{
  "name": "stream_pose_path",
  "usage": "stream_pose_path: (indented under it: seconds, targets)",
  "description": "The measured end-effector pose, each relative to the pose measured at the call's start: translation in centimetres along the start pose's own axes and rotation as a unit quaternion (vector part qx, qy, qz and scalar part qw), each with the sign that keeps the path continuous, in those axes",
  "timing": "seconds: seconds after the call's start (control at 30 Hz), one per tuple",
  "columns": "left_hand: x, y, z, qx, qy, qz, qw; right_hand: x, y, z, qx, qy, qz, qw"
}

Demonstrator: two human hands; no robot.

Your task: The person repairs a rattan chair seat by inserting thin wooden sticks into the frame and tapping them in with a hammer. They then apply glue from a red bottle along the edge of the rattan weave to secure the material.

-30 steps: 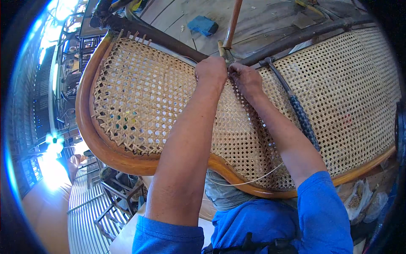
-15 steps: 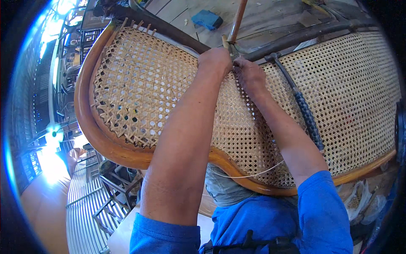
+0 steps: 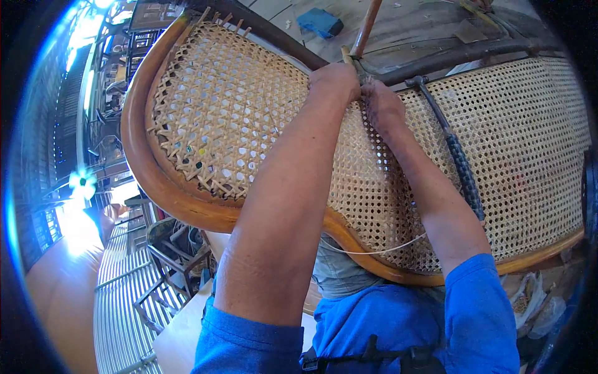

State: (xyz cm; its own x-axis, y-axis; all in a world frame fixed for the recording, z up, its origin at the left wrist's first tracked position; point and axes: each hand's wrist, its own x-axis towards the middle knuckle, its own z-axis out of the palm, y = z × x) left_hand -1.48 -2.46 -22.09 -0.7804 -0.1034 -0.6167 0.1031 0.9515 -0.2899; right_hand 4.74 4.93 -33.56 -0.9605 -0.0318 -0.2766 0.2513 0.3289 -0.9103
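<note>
Head view: the cane panel (image 3: 529, 134) under the left hand (image 3: 336, 81) and right hand (image 3: 384, 107) looks mostly woven, though loose ends (image 3: 238, 25) left of them seem unfinished, and both hands look narrow, grip hidden, can't tell.

We counted two bare hands, one left hand (image 3: 334, 81) and one right hand (image 3: 384, 104), with two blue sleeves (image 3: 252, 341). We also counted one cane-woven piece of furniture (image 3: 230, 93), one hammer (image 3: 460, 159), one loose pale strand (image 3: 392, 250) and one blue bundle (image 3: 319, 23).
</note>
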Motion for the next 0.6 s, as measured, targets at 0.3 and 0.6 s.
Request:
stream_pose_path:
  seconds: [0.3,0.6]
  targets:
    - [0.0,-0.2,0.1,-0.006,0.001,0.012,1.000,-0.1,0.3,-0.5,-0.047,-0.005,-0.078,0.996]
    - [0.1,0.0,1.0,0.005,0.068,-0.007,0.998,1.2,0.3,0.3,-0.016,-0.043,0.038,0.998]
